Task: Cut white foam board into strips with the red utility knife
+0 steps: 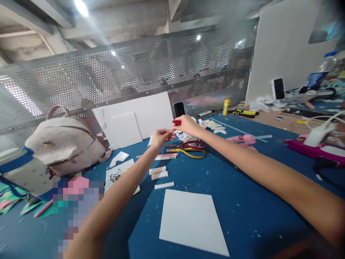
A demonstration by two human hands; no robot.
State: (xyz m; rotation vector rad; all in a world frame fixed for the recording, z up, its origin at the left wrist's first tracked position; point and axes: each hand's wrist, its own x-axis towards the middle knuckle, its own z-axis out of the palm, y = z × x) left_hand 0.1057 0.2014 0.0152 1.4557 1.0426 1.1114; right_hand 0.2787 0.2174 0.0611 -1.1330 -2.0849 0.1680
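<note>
Both hands meet over the far middle of the blue table. My right hand (187, 126) is closed round a small red object (177, 122), whose kind I cannot tell. Close beside it, my left hand (162, 136) pinches with its fingertips, and what they hold is too small to make out. Below the hands lie scissors with yellow and red handles (192, 153) and a pink stick (169, 155). White foam strips (159, 175) rest nearer to me. A flat white board (192, 219) lies at the front. White scraps (185, 137) are heaped behind my hands.
A pale backpack (71, 140) stands left, and white panels (151, 115) lean against the perforated metal screen (129, 75). A phone (179, 109) stands behind my hands. Right are a glue stick (225, 107), a pink glue gun (244, 139) and a magenta power strip (304, 147).
</note>
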